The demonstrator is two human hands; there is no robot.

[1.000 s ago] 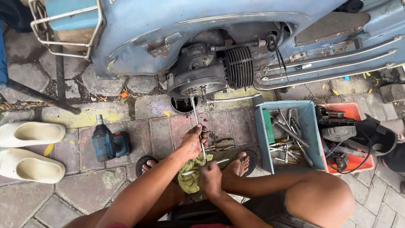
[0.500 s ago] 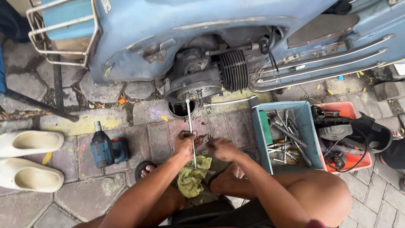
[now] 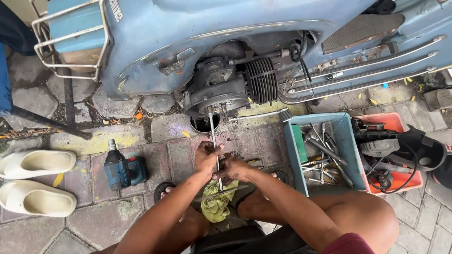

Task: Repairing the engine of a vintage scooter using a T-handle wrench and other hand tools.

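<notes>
Head view: both hands (image 3: pixel 221 164) around rod (image 3: pixel 213 129).

Left hand (image 3: pixel 206 157) and right hand (image 3: pixel 234 168) grip a long metal rod (image 3: pixel 214 136) below the engine (image 3: pixel 221 87).

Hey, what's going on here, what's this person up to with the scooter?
A person sits on the paving in front of a blue scooter tipped on its side, engine exposed. Both the left hand and the right hand grip a long metal rod tool whose far end reaches the underside of the engine. A yellow-green rag lies beneath the hands. A blue cordless driver stands to the left, and a blue tray of tools sits to the right.
</notes>
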